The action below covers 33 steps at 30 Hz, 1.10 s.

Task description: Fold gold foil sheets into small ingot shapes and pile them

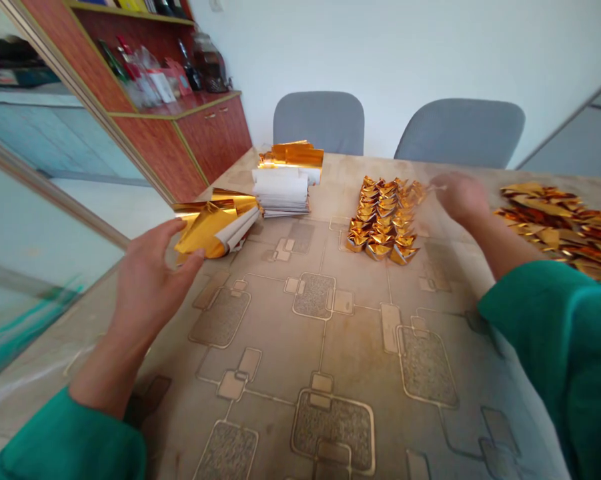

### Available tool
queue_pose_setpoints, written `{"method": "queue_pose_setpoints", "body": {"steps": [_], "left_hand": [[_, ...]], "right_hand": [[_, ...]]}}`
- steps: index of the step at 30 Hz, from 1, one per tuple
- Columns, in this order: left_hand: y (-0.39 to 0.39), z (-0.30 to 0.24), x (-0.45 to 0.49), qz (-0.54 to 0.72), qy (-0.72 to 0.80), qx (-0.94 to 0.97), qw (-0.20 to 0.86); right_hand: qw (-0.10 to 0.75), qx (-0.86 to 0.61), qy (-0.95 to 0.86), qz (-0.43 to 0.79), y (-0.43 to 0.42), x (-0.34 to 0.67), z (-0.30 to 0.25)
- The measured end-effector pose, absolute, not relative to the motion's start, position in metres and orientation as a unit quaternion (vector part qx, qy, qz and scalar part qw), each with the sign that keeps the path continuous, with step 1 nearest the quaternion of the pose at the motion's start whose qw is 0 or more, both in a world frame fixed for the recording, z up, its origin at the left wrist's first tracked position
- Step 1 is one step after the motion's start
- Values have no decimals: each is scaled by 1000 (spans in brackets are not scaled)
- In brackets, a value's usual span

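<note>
My left hand [153, 287] is at the left of the table, with its fingers and thumb at the edge of a curled sheet of gold foil paper [213, 227] that has a white backing. It appears to hold this sheet. My right hand [460, 198] is blurred and hovers over the far table, just right of tight rows of folded gold paper ingots [384, 220]. A thin pale sliver shows at its fingertips, too blurred to name. Beyond the hand lies a loose heap of gold folded paper [555, 220].
A stack of white-backed paper [281, 192] and a pile of gold sheets [291, 155] stand at the far side of the patterned tablecloth [320, 347]. Two grey chairs [319, 123] stand behind the table. A red-brown cabinet [213, 137] with bottles stands at the back left.
</note>
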<state>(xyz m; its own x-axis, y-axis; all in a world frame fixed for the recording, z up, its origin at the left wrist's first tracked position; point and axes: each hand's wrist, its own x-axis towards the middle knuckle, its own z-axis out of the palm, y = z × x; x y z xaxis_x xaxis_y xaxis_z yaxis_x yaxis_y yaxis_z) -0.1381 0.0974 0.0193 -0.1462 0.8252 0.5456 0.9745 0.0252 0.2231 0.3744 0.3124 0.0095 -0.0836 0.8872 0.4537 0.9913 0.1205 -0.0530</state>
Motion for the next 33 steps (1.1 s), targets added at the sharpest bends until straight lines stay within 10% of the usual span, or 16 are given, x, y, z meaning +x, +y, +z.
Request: {"method": "queue_pose_setpoints", "body": {"steps": [20, 33], "left_hand": [[112, 12, -124, -54, -714, -689, 108], [109, 24, -128, -261, -746, -604, 97]], "right_hand": [[420, -561, -686, 198, 75, 331, 18], [420, -496, -694, 309, 54, 284, 12]]}}
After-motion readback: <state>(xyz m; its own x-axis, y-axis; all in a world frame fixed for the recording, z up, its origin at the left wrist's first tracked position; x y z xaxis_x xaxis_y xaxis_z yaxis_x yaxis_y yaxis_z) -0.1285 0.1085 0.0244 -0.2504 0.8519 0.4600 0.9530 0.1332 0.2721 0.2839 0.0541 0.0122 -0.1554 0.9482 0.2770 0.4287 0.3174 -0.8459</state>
